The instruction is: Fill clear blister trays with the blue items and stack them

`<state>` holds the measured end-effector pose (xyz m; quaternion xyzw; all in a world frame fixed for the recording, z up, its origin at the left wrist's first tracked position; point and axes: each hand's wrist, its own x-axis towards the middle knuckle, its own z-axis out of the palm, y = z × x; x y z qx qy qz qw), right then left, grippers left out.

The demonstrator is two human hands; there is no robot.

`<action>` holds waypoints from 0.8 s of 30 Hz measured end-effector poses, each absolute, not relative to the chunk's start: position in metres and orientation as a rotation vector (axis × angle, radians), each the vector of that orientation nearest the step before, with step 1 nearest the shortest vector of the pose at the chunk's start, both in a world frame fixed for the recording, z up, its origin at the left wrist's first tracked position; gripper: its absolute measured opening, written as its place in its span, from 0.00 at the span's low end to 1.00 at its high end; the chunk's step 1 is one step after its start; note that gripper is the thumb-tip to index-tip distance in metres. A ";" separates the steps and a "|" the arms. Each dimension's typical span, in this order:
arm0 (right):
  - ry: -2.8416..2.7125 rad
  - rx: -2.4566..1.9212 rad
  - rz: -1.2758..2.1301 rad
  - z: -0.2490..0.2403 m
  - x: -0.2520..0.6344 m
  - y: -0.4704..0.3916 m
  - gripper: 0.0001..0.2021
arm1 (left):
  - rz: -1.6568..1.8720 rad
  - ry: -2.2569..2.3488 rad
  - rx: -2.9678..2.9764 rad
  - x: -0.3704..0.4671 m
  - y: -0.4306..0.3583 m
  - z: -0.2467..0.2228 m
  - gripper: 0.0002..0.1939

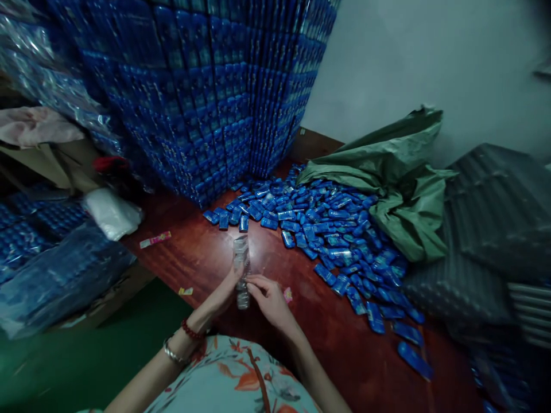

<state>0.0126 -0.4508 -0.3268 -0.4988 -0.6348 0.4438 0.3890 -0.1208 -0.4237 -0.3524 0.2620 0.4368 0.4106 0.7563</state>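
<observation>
A narrow clear plastic tray with a row of moulded hollows stands out lengthwise in front of me, above the red-brown tabletop. Along its left side my left hand is closed round it. The fingertips of my right hand pinch at its right side, nearer to me; the exact contact is small and dim. Beyond the tray lies a loose heap of small blue packs, the closest a little past its far end.
Stacked blue packs tower behind the table. A green sack lies over the heap's back right, beside stacked dark ribbed trays. A pink wrapper strip and a yellow scrap lie near the left edge.
</observation>
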 end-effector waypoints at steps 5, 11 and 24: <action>-1.937 -1.394 0.852 -0.325 0.003 -0.457 0.12 | 0.966 0.940 0.815 -0.126 -0.425 -0.364 0.29; -1.856 -1.503 0.664 -0.331 0.010 -0.447 0.10 | 1.060 1.066 0.737 -0.126 -0.427 -0.380 0.26; -2.124 -1.686 0.201 -0.314 0.023 -0.431 0.10 | 1.232 1.309 0.680 -0.151 -0.425 -0.359 0.28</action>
